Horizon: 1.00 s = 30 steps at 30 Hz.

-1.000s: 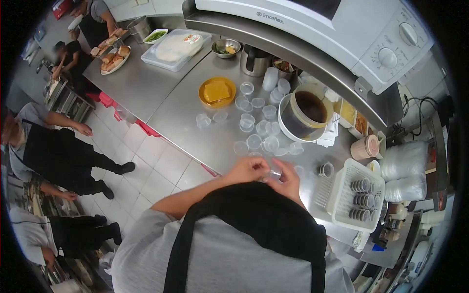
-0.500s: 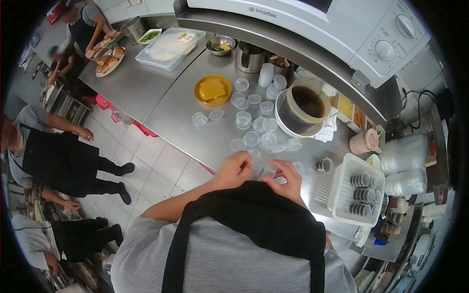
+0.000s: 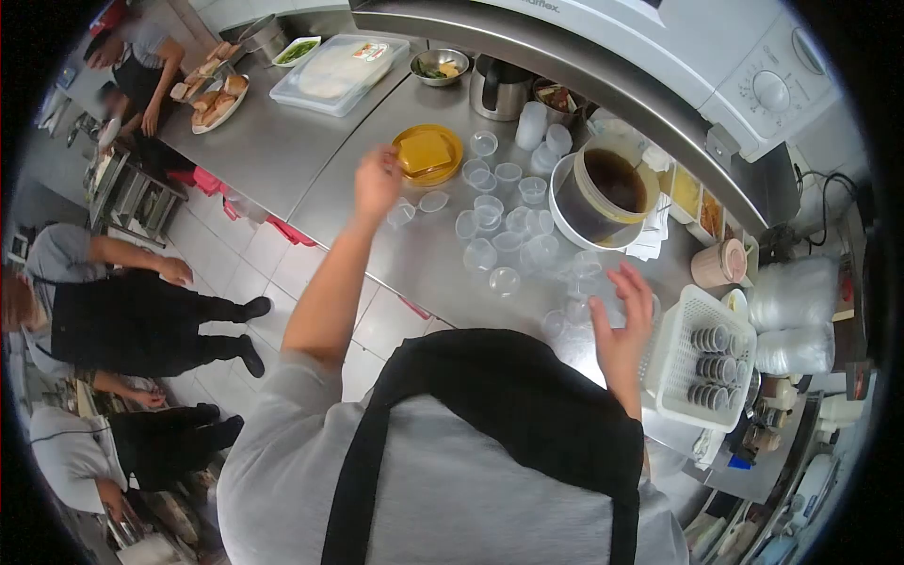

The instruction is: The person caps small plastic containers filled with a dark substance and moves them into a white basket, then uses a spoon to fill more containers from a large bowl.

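Note:
My left hand reaches out over the counter, fingers curled together at the left rim of a round yellow plate. A yellow square piece lies on that plate. Whatever is between those fingertips, I cannot tell. Just below this hand sit a clear plastic cup and another clear cup. My right hand hovers near the front of the counter with fingers spread and nothing in them. Several clear cups are scattered between the hands. Beside my right hand is a white basket of filled cups.
A tub of dark liquid stands in a white bowl at the back. Above hangs a shelf with a microwave. Leftward are a lidded plastic box and a bread plate. Co-workers stand left.
My hands were together over the clear cups at the counter's front. The left has gone forward and left to the yellow plate; the right has moved rightward and spread its fingers.

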Each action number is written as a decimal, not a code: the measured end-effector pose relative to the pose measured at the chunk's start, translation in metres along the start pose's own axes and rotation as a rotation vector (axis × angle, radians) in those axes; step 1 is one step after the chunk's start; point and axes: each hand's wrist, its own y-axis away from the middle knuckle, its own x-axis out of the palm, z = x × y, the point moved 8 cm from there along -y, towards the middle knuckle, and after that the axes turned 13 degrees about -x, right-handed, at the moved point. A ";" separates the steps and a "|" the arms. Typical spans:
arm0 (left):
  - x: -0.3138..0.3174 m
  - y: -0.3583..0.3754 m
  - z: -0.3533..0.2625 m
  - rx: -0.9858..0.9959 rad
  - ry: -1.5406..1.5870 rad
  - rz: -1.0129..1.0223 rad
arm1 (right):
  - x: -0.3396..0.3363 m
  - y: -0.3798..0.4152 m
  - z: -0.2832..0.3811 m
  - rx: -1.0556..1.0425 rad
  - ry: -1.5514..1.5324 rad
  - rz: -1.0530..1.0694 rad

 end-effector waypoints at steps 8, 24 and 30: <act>0.068 -0.056 0.093 -0.850 0.879 0.350 | -0.006 0.061 -0.036 0.361 -0.295 -0.196; 0.107 0.249 -0.166 0.981 0.218 0.937 | -0.020 0.103 -0.078 0.470 -0.052 -0.030; 0.151 0.299 -0.177 1.105 -0.033 0.850 | 0.016 0.084 -0.069 0.129 0.035 0.185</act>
